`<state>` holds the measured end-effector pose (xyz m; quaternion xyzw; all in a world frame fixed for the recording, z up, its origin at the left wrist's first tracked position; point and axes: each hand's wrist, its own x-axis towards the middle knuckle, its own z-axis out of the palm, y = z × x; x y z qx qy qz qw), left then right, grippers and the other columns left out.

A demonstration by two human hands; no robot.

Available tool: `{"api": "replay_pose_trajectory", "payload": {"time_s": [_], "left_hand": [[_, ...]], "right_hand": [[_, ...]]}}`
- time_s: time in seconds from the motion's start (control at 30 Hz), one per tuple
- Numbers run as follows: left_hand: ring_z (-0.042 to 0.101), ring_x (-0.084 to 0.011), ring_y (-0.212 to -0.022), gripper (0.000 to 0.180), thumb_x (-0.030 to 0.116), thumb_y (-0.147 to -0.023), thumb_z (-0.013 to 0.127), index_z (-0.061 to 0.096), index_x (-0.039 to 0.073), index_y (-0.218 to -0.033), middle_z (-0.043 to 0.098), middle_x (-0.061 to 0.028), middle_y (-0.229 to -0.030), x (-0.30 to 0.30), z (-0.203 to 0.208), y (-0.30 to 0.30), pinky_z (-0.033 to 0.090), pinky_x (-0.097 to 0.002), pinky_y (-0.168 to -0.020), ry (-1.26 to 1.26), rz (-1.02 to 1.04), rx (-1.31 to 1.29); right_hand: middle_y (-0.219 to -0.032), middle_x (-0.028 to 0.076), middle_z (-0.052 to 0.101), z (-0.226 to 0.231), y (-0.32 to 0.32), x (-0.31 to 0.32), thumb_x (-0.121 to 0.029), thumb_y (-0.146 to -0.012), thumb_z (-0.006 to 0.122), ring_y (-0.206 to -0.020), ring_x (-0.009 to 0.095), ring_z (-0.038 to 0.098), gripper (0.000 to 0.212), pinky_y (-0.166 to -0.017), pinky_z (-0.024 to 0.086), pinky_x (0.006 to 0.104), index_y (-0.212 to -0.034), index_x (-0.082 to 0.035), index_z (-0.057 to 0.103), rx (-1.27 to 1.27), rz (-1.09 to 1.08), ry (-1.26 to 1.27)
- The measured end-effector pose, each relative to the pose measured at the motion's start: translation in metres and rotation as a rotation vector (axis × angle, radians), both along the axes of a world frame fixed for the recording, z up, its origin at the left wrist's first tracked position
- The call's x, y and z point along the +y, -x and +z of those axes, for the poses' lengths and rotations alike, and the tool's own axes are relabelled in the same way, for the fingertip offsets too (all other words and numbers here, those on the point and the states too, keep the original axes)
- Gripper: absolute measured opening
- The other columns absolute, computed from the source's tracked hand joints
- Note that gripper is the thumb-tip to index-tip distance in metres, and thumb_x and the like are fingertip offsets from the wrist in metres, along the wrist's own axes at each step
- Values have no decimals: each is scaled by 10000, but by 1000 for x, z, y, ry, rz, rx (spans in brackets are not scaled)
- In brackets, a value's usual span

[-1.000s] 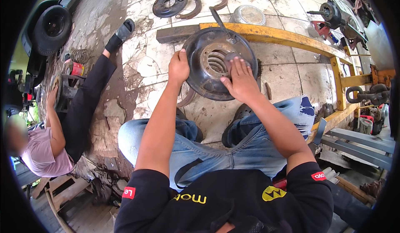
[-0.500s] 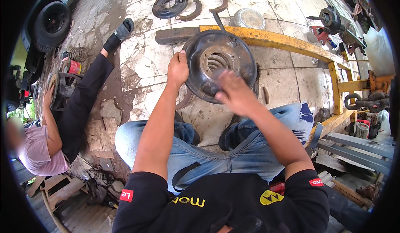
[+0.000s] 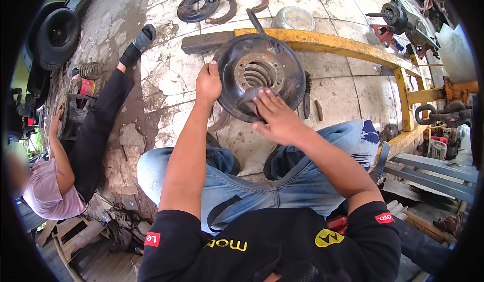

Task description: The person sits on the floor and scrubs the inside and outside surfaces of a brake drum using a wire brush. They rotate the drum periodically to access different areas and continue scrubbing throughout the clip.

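A black brake backing plate point(image 3: 290, 70) stands tilted in front of me, near the yellow metal bar. My left hand point(image 3: 208, 84) is closed round its left rim, thumb on the face. Pressed on the plate's lower face, below the centre hole, is a dark grey rag-like pad point(image 3: 252, 96); its exact kind I cannot make out. My right hand point(image 3: 277, 116) holds that pad under its fingers. Through the plate's centre hole shows a coil spring point(image 3: 258, 73). A curved brake shoe point(image 3: 220, 121) lies partly hidden beneath the plate's lower left.
Beyond the yellow frame point(image 3: 322, 41) lie another backing plate point(image 3: 187, 10), brake shoes point(image 3: 224, 12) and a round silver piece point(image 3: 295, 18). A dark brush-like tool point(image 3: 306, 98) is right of my plate. At left, a co-worker's leg point(image 3: 108, 98) stretches across the floor.
My right hand has moved down and left across the plate, bringing the dark pad below the centre hole. My left hand keeps its hold on the rim.
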<state>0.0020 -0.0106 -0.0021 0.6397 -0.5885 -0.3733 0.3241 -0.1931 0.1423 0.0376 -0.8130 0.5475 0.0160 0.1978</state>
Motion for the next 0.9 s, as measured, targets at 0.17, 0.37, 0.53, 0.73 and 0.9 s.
{"api": "replay_pose_trajectory", "payload": {"time_s": [0.17,0.37,0.53,0.73,0.9], "left_hand": [[604,-400,-1044,526,411,-1004,388,594,-46,-1165,636,-277,-1091,4,9,5,448,-420,-918,-11,-8,-23],[608,-392,-1046,534,414,-1004,391,589,-52,-1172,638,-275,-1091,2,10,5,448,-411,-917,-26,-15,-16],[606,-397,-1052,543,413,-1002,394,584,-65,-1177,636,-278,-1098,-1,4,1,448,-408,-919,-42,9,-12],[604,-398,-1057,548,414,-1002,394,580,-69,-1181,632,-282,-1105,1,8,4,446,-406,-923,-10,4,-18],[607,-392,-1044,537,413,-1003,395,587,-58,-1175,640,-271,-1085,4,12,6,448,-402,-914,-32,-3,-22]], "right_hand": [[-1564,218,163,-6,6,-13,-624,-972,181,-1460,349,130,820,-1187,138,452,-1495,7,210,151,-281,105],[-1550,229,202,-9,28,-21,-602,-984,184,-1453,351,172,807,-1178,164,458,-1461,42,274,10,-217,60],[-1534,256,223,-1,3,0,-581,-983,269,-1438,386,195,789,-1175,177,462,-1461,46,269,25,-91,52],[-1482,329,258,2,4,-15,-537,-975,383,-1416,433,219,788,-1155,228,500,-1424,99,262,-20,-300,55],[-1496,323,231,-12,17,-19,-482,-979,433,-1419,439,207,721,-1159,219,497,-1408,70,257,-215,-401,94]]}}
